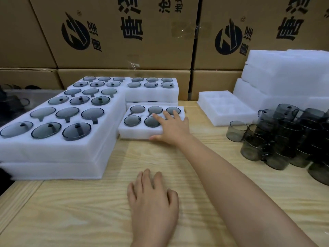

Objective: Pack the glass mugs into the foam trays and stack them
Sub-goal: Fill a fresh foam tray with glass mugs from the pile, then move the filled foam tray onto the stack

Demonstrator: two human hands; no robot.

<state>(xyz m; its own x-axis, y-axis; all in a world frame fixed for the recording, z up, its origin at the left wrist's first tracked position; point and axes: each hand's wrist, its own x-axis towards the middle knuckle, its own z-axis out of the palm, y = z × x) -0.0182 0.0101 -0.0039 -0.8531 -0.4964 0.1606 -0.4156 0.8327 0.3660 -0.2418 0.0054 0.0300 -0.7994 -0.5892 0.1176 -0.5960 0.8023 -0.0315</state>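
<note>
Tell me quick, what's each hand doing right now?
Left hand: open, flat on the table, holding nothing.
Right hand: open, fingers resting on the filled foam tray.

The pale wooden table bears stacked white foam trays of smoky grey glass mugs at left and a single filled tray mid-table. At right sit an empty white foam tray and clustered loose grey mugs.
</note>
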